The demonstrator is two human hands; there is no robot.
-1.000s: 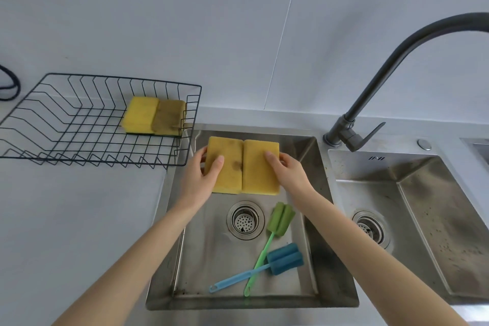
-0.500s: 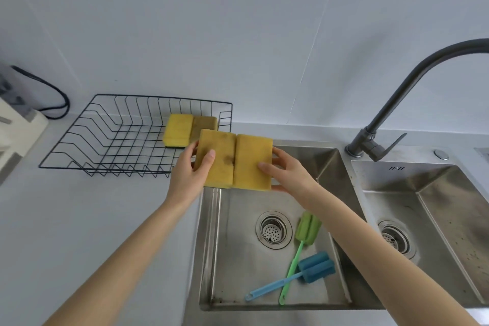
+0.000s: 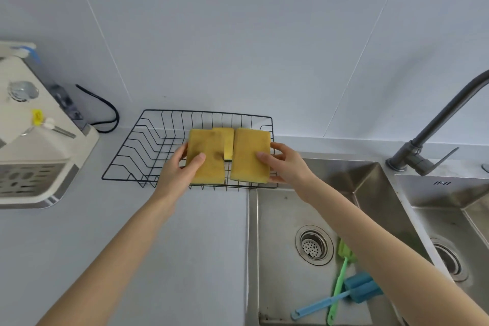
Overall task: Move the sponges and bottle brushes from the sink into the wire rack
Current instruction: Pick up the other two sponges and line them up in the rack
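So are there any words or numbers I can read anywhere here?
Small dark mark on the steel ledge between the two sinks, below the faucet: too blurred to read.
Yellow tag on the white appliance at left: no readable text.
Nothing else carries any text.

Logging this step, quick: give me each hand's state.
Left hand: closed on the left sponge, over the rack.
Right hand: closed on the right sponge.

Wire rack (image 3: 148, 151) on counter, left of sink (image 3: 280, 209); two brushes (image 3: 341, 280) in sink, seemingly crossed.
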